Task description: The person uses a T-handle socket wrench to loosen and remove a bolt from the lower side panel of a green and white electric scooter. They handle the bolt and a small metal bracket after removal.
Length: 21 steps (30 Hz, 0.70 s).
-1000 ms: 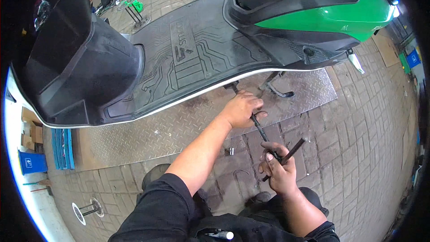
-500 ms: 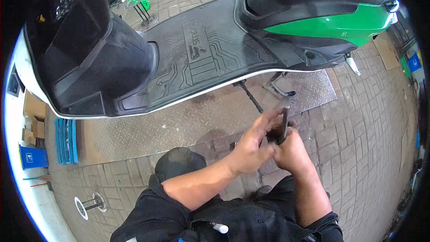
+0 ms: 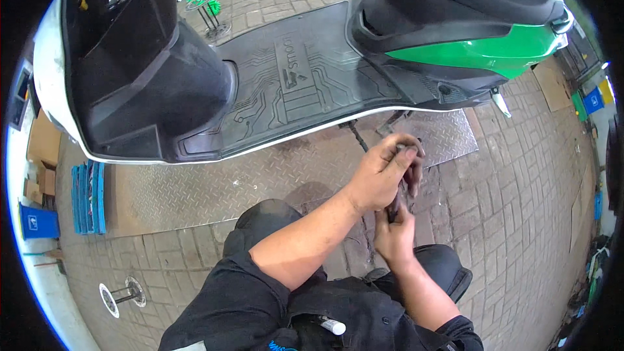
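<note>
A dark, slender bar [image 3: 396, 208] is held in front of the torso, just short of the scooter's near side, and is partly hidden by the fingers. Its lower part is grasped by the right hand [image 3: 398, 234], while the left hand [image 3: 382, 174] is held above with its fingers curled near the upper end; whether anything is clasped there cannot be told. Behind the left forearm's end, a thin black rod [image 3: 357, 135] is seen slanting out from under the scooter's edge, its near end covered by the left hand. The far side is blocked by a large scooter with black panels, white edging and a glossy green flank [image 3: 465, 56]; a bent dark metal stand [image 3: 392, 121] is seen beneath it, close to the hands. Raised lettering and a circuit-like pattern are carried by the black rubber footboard mat [image 3: 296, 84]. A patterned steel plate [image 3: 188, 201] is laid below, its near edge run between scooter and knees. On the left, a stack of blue slatted panels [image 3: 89, 198], a blue bin [image 3: 39, 222] marked with a white symbol, brown cardboard boxes [image 3: 45, 140] and a spool-shaped metal stand [image 3: 122, 297] are placed. To the right, a broad stretch of grey brick paving [image 3: 520, 208] is bounded by the wall side, where another blue bin [image 3: 593, 100] is seen.
</note>
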Tool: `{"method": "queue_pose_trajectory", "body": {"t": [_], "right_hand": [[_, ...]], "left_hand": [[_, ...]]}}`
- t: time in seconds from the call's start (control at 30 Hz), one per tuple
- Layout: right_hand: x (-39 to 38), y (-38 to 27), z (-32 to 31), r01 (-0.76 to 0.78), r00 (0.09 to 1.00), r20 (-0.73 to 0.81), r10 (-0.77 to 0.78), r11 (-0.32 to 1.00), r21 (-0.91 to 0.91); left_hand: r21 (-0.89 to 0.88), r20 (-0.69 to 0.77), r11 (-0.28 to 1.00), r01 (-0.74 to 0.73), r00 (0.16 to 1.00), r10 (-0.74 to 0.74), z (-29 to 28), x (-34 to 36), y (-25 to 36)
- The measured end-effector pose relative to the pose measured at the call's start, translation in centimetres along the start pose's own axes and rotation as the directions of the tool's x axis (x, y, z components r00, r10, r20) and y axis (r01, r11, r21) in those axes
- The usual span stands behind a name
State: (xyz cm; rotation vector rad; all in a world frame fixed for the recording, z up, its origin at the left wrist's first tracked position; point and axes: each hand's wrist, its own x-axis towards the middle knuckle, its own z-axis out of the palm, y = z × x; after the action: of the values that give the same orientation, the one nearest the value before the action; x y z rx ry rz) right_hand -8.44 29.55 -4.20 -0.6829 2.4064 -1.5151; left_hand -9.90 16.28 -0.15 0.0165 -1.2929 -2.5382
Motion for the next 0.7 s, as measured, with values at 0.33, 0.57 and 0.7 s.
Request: {"method": "queue_pose_trajectory", "body": {"t": [0.33,0.57,0.7], "right_hand": [[1.8,2.3,-3.8,0.294,0.948,0.251,-0.196,0.844,-0.449],[6.2,-1.0,-7.2,0.605,0.762,0.625,-0.172,0.535,-0.59],[6.4,-1.6,-6.6,0.662,0.703,0.703,-0.106,0.459,-0.593]], "left_hand": [[-0.457,0.126,0.888,-0.047,0.985,0.117,-3.0,-5.0,-3.1],[-0.31,0.152,0.944,-0.116,0.974,0.17,-5.7,-8.3,-2.8],[-0.175,0.281,0.984,0.036,0.96,0.015,-7.4,-8.1,-0.3]]}}
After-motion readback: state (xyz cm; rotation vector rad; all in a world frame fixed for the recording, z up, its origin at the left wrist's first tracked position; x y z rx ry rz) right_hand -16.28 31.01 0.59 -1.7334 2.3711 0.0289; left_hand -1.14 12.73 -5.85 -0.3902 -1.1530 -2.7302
